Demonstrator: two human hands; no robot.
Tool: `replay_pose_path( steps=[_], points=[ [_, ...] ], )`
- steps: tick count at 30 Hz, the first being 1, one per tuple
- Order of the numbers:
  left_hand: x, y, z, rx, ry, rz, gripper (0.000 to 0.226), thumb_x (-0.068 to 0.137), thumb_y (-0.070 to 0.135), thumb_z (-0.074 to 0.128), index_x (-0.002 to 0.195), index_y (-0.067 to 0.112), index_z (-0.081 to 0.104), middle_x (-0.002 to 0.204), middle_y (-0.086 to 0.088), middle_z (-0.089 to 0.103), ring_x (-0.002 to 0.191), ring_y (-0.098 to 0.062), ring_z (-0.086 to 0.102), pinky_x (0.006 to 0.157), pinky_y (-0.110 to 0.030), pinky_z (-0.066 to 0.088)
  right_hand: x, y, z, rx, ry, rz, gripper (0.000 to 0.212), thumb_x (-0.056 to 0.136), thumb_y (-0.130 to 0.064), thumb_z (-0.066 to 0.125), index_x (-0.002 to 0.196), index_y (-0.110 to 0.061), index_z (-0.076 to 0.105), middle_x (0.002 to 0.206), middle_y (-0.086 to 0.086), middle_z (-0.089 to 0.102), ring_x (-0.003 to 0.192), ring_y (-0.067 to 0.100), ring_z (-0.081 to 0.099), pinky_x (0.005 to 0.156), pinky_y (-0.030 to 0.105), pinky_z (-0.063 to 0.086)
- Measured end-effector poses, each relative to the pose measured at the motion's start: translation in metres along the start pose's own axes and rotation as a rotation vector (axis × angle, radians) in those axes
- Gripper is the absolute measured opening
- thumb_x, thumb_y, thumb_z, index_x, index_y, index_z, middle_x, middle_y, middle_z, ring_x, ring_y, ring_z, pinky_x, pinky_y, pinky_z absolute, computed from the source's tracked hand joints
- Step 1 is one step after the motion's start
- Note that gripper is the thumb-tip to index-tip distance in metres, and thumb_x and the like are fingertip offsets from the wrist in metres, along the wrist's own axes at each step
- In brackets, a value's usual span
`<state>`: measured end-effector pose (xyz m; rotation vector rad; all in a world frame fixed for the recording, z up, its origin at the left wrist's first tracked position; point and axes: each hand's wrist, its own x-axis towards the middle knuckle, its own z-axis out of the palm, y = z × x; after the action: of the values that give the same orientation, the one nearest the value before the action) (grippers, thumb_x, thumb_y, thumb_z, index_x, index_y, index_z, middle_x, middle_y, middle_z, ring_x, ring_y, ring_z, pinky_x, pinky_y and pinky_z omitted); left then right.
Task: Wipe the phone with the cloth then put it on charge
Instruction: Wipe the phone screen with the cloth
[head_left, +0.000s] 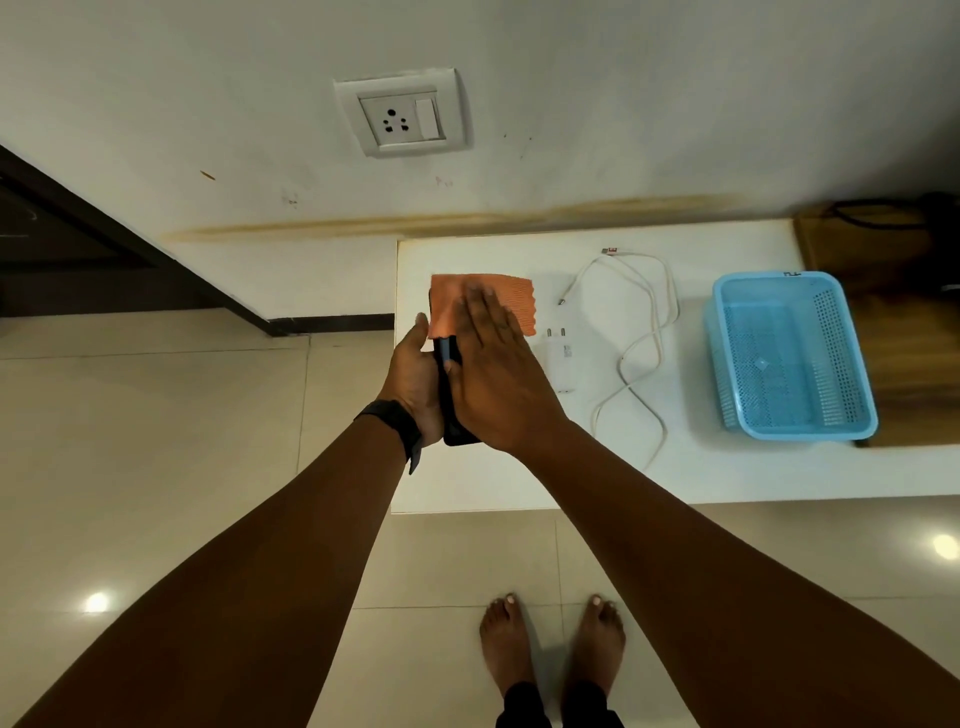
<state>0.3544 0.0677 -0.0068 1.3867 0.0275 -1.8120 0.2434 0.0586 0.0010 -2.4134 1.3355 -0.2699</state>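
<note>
At frame centre the left hand cups the phone in a firm grip, bracing it so the flat right hand can press the cloth across it.

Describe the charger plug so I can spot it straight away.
Start at the white table under the wall socket. Between the orange cloth and the blue basket lies a looping white cable. The plug lies left of it: a small white block with two metal pins.
</note>
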Motion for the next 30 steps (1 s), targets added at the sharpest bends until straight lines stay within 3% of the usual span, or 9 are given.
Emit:
replay_pose_path(
  steps=[3,6,8,11,15,17,21,23,30],
  points=[
    [0.000,0.001,-0.001,-0.027,0.052,0.008,0.066,0.088,0.070,0.045,0.122,0.020,0.070,0.132,-0.002,0.059,0.099,-0.016,0.058,0.091,-0.023,0.041,-0.002,0.005,0.004,-0.006,-0.053,0.063,0.066,0.097,-0.028,0.028,0.153,-0.003,0.002,0.162,0.016,-0.004,0.150,0.028,-0.007,0.123,0.039,0.001],
    [-0.002,0.000,0.002,0.011,0.011,0.011,0.064,0.092,0.066,0.041,0.123,0.018,0.069,0.125,-0.006,0.069,0.114,-0.025,0.065,0.100,-0.035,0.047,-0.004,0.003,0.007,-0.021,-0.041,0.002,0.067,0.092,-0.029,0.014,0.153,-0.002,0.006,0.161,0.017,0.000,0.150,0.029,-0.003,0.123,0.042,0.005],
    [-0.007,0.001,0.006,0.019,-0.014,0.037,0.061,0.097,0.059,0.036,0.127,0.015,0.065,0.119,-0.009,0.072,0.113,-0.027,0.066,0.096,-0.038,0.051,-0.010,0.001,0.010,-0.011,-0.028,-0.043,0.066,0.093,-0.029,0.014,0.152,-0.002,0.007,0.161,0.018,0.001,0.150,0.030,-0.002,0.123,0.044,0.006],
    [-0.007,-0.002,0.005,0.017,0.009,0.031,0.061,0.098,0.057,0.033,0.128,0.012,0.062,0.118,-0.012,0.071,0.112,-0.029,0.065,0.092,-0.037,0.052,-0.024,-0.001,0.016,0.013,-0.041,-0.076,0.064,0.096,-0.025,0.025,0.152,-0.002,0.007,0.161,0.018,0.001,0.150,0.030,-0.004,0.123,0.044,0.004],
    [-0.004,0.001,0.004,-0.038,-0.019,-0.054,0.075,0.091,0.068,0.038,0.128,0.007,0.059,0.128,-0.022,0.064,0.122,-0.038,0.058,0.104,-0.046,0.046,-0.047,-0.009,0.024,0.013,-0.064,-0.053,0.074,0.089,-0.018,0.040,0.153,-0.002,0.005,0.161,0.017,0.000,0.150,0.029,-0.006,0.122,0.045,0.004],
    [-0.005,0.004,0.005,-0.072,-0.044,-0.057,0.079,0.088,0.073,0.039,0.118,0.004,0.064,0.123,-0.026,0.065,0.118,-0.040,0.059,0.101,-0.048,0.047,-0.062,-0.014,0.027,0.070,-0.064,-0.049,0.073,0.090,-0.016,0.039,0.153,-0.003,0.006,0.162,0.015,-0.001,0.150,0.027,-0.008,0.122,0.046,0.006],
    [-0.002,0.005,0.003,-0.107,-0.123,-0.030,0.084,0.085,0.078,0.040,0.126,0.008,0.063,0.122,-0.016,0.064,0.113,-0.035,0.060,0.107,-0.051,0.043,-0.096,-0.024,0.036,0.098,-0.079,-0.047,0.068,0.093,-0.017,0.037,0.153,-0.003,0.006,0.162,0.014,-0.003,0.150,0.026,-0.011,0.121,0.047,0.011],
    [-0.002,0.005,0.004,-0.103,-0.138,-0.027,0.084,0.084,0.077,0.042,0.126,0.008,0.063,0.122,-0.016,0.063,0.107,-0.034,0.062,0.102,-0.049,0.048,-0.109,-0.028,0.040,0.119,-0.095,-0.034,0.070,0.094,-0.017,0.039,0.153,-0.004,0.004,0.162,0.012,-0.006,0.149,0.026,-0.012,0.122,0.046,0.011],
    [0.001,0.002,0.001,-0.067,-0.139,-0.029,0.084,0.083,0.079,0.040,0.114,0.008,0.072,0.115,-0.018,0.066,0.104,-0.036,0.063,0.104,-0.052,0.046,-0.121,-0.033,0.047,0.103,-0.138,0.008,0.078,0.092,-0.019,0.046,0.154,-0.010,-0.001,0.161,0.006,-0.011,0.149,0.024,-0.013,0.121,0.045,0.010]
  ],
)
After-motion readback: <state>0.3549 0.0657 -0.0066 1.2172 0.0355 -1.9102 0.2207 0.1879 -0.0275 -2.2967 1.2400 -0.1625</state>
